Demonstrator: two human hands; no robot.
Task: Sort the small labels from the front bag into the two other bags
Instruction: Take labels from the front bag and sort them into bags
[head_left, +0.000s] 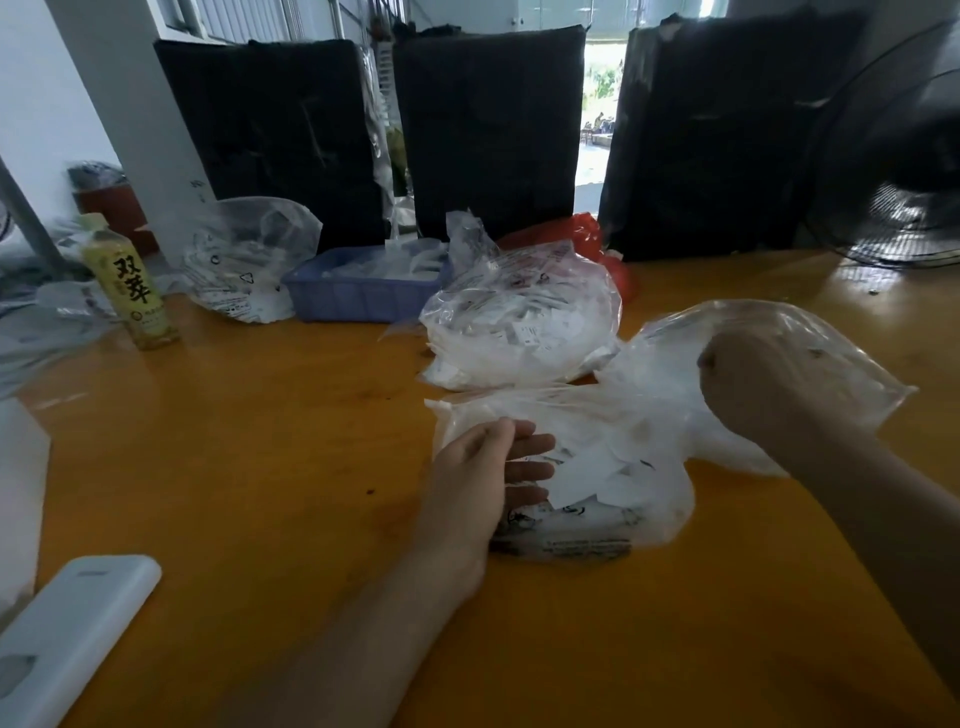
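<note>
The front bag (613, 525), clear plastic and full of small white labels (592, 473), lies on the yellow table (260, 467) just ahead of me. My left hand (483, 478) rests at its open left side, fingers straight and reaching into the mouth among the labels. Behind it stands a fuller clear bag (519, 332) of labels. To the right lies a third clear bag (810, 332). My right hand (748, 379) is inside it, seen through the plastic, fingers curled; what it holds is hidden.
A blue tray (358, 296) of white pieces, another clear bag (244, 260) and a green drink bottle (132, 283) stand at the back left. A red bag (587, 239) and three black bundles (488, 130) line the back. A fan (904, 208) is far right, a white device (67, 639) near left.
</note>
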